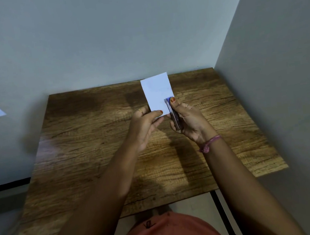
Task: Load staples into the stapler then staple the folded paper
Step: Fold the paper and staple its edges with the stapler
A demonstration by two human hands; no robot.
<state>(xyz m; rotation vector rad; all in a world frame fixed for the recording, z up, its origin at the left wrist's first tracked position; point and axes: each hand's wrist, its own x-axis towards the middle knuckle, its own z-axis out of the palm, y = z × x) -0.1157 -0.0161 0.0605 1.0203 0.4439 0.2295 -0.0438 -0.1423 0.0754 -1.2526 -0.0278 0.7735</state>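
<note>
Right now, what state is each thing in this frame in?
White folded paper: held up above the table, pinched at its lower edge.
Small dark stapler with blue tip: held, its tip on the paper's lower right edge.
Left hand: shut on the paper.
Right hand: shut on the stapler.
Wooden table: nothing visibly resting on it.

1. No text, label, brand or number can be read anywhere in the view;
2. The paper shows a blank white face;
3. The stapler carries no legible marking; much of it is hidden by the hand that holds it;
4. A small dark mark sits on the orange garment at the bottom edge; it is too blurred to tell whether it is a letter or a logo.
</note>
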